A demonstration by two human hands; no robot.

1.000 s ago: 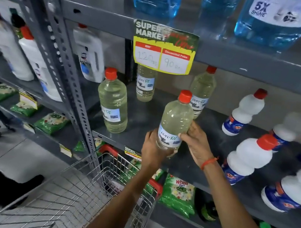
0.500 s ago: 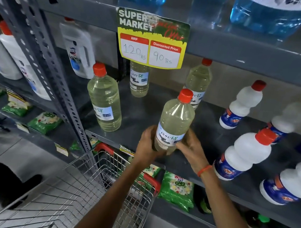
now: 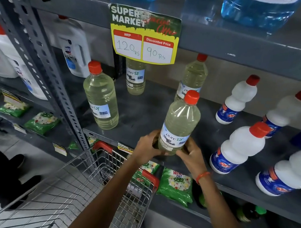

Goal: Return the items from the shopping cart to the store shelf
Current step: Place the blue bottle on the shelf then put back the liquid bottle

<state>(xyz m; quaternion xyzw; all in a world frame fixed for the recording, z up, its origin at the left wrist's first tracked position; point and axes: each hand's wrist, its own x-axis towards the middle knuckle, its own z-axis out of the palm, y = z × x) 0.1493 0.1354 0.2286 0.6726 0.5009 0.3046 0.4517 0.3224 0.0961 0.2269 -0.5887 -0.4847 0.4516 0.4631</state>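
Observation:
A clear bottle of pale yellow liquid [image 3: 180, 121] with a red cap stands upright near the front edge of the grey metal shelf [image 3: 142, 112]. My left hand [image 3: 146, 147] grips its base from the left and my right hand [image 3: 191, 153] grips it from the right. Three matching bottles stand on the same shelf: one to the left [image 3: 101, 96], one at the back under the price sign [image 3: 135, 77], one right behind the held bottle [image 3: 194, 75]. The wire shopping cart [image 3: 70, 189] with red corner guards sits below my arms; the part of its basket in view holds nothing.
White bleach bottles with red caps [image 3: 241, 145] stand to the right on the same shelf. Blue liquid bottles [image 3: 255, 7] sit on the shelf above. A yellow price sign [image 3: 144, 36] hangs from that upper shelf edge. Green detergent packs [image 3: 176, 186] lie below. A perforated upright post [image 3: 44, 57] stands left.
The view has shifted slightly and moved closer. Both hands have slid lower on the bottle, which has stayed upright near the shelf's front edge.

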